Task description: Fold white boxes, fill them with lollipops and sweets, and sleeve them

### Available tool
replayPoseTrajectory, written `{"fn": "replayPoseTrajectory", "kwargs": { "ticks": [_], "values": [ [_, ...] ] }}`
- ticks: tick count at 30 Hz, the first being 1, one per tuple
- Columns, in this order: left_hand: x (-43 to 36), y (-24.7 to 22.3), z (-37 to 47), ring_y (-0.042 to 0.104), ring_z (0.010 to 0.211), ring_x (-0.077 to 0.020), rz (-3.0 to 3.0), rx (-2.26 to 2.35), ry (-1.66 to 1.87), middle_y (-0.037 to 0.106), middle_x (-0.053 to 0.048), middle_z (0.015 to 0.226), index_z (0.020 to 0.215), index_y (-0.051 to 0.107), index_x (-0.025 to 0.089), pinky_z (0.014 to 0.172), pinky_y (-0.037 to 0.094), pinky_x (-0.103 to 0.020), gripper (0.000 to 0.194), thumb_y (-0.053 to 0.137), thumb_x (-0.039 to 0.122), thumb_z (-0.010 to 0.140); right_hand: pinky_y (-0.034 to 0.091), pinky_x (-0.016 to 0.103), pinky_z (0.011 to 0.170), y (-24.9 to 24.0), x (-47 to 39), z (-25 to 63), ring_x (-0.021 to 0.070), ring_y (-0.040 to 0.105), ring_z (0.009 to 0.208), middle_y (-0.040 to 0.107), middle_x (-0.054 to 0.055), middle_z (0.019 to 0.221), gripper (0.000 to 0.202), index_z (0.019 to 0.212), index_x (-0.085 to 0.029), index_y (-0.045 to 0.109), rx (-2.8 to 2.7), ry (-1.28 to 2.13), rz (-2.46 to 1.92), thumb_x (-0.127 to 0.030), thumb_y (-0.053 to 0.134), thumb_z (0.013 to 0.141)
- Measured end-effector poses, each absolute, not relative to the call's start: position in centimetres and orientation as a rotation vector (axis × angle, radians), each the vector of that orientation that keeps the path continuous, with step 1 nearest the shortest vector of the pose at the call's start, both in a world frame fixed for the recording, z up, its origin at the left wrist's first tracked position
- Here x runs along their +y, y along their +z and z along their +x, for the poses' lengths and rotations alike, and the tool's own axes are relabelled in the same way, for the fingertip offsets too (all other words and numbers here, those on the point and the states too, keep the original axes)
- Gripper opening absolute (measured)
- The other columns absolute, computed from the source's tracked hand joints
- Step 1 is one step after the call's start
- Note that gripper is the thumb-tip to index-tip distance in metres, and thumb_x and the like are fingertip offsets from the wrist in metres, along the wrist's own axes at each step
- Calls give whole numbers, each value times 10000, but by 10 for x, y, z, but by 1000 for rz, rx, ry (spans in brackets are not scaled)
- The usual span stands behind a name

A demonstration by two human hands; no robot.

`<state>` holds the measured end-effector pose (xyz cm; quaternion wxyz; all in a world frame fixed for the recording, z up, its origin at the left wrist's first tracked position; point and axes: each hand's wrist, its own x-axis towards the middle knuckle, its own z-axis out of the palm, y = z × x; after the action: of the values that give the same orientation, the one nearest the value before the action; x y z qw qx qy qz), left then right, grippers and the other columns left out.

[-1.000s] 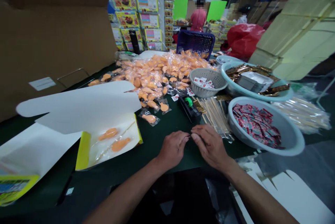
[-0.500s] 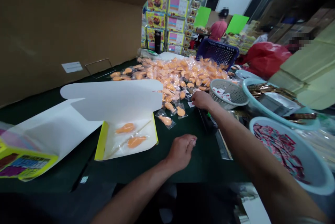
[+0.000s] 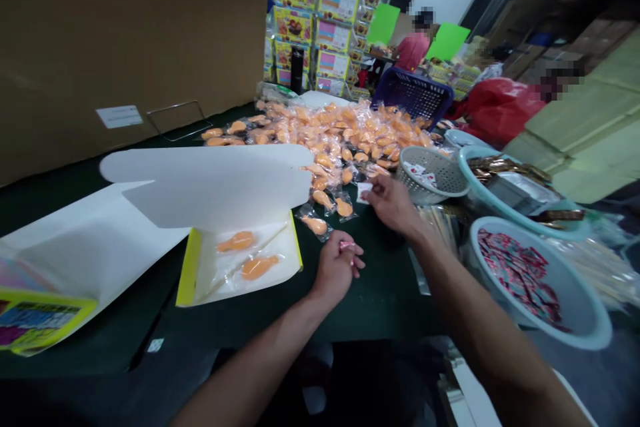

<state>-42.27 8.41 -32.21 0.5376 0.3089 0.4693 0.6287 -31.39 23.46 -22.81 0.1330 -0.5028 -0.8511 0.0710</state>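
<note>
My left hand (image 3: 338,266) rests on the dark green table (image 3: 380,300), its fingers closed on a small red and pink packet (image 3: 347,246). My right hand (image 3: 393,201) reaches forward and pinches a small white sachet (image 3: 363,191) beside the white mesh basket (image 3: 431,174). An open yellow-edged carton (image 3: 240,260) lies left of my left hand, with two wrapped orange pieces inside. A big heap of wrapped orange pieces (image 3: 335,137) spreads behind.
A pale bowl of red packets (image 3: 535,277) stands at the right, a teal basin of brown sticks (image 3: 520,180) behind it. Clear-wrapped sticks (image 3: 440,224) lie under my right arm. A blue crate (image 3: 414,95), red bag (image 3: 500,107), large brown carton (image 3: 125,47) and a person in red (image 3: 413,47) lie beyond.
My right hand left the left hand, reached out to the mesh basket and drew back a little with a white sachet. My left hand stayed low, holding the small packet.
</note>
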Motion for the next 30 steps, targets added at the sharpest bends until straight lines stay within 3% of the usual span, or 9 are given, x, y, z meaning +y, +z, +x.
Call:
{"fn": "replayPoseTrajectory", "kwargs": {
  "ticks": [3,7,11,15,18,21,24,27,30],
  "values": [
    [83,-315,-426,569,529,-128,632,1021,1505,596,46,729,1019,550,217,473,463,-244,265,691,379,866,454,261,541,-248,168,-283,167,604,654,719,47,838,422,1095,-162,703,-1916,1188,-1208,-542,720,912],
    [78,-312,-426,534,548,-111,906,1056,1376,607,24,720,1032,645,184,488,417,-219,372,739,518,899,441,248,503,-286,108,-273,138,568,596,701,39,771,501,922,-156,720,-1445,1533,-1132,-602,864,747],
    [75,-315,-425,535,562,-111,1180,1206,1221,646,15,730,1062,680,170,520,418,-209,440,802,532,845,488,252,547,-313,83,-281,134,586,608,681,11,746,542,908,-158,692,-1085,1407,-1148,-549,954,639],
    [74,-317,-428,586,616,-145,1283,1275,1166,668,-4,759,997,679,170,550,452,-230,470,786,599,838,556,299,666,-307,62,-270,187,697,771,757,41,929,369,1051,-188,742,-1254,1297,-1098,-482,823,843],
    [75,-320,-429,557,561,-131,1288,1333,1190,630,21,664,965,659,183,564,441,-230,437,744,605,888,575,380,887,-270,71,-220,231,732,987,777,50,1130,291,1214,-250,750,-1600,883,-1137,-388,705,962],
    [78,-325,-428,555,530,-137,1200,1328,1205,644,22,671,990,634,198,522,442,-237,438,729,617,905,524,459,994,-211,126,-138,289,696,1061,769,102,1164,298,1200,-231,765,-1710,183,-1367,-410,600,1028],
    [82,-330,-427,585,555,-158,1167,1326,1178,650,12,697,1014,627,202,474,442,-236,474,729,649,894,408,532,1127,-159,212,-60,361,608,1218,720,200,1279,401,1301,-109,733,-1759,-387,-1755,-339,534,1040],
    [84,-328,-427,586,563,-151,1185,1304,1166,638,16,698,1025,627,196,488,456,-235,472,700,649,915,392,569,1110,-135,287,-15,403,506,1345,673,184,1385,464,1419,-168,667,-1847,-563,-2192,-420,494,1071],
    [84,-322,-428,570,553,-130,1173,1263,1170,634,26,698,1052,624,190,528,465,-231,424,693,591,933,383,595,1106,-140,328,-3,423,516,1343,690,226,1321,412,1240,-122,751,-1894,-503,-2342,-417,535,1050]
  ]
}}
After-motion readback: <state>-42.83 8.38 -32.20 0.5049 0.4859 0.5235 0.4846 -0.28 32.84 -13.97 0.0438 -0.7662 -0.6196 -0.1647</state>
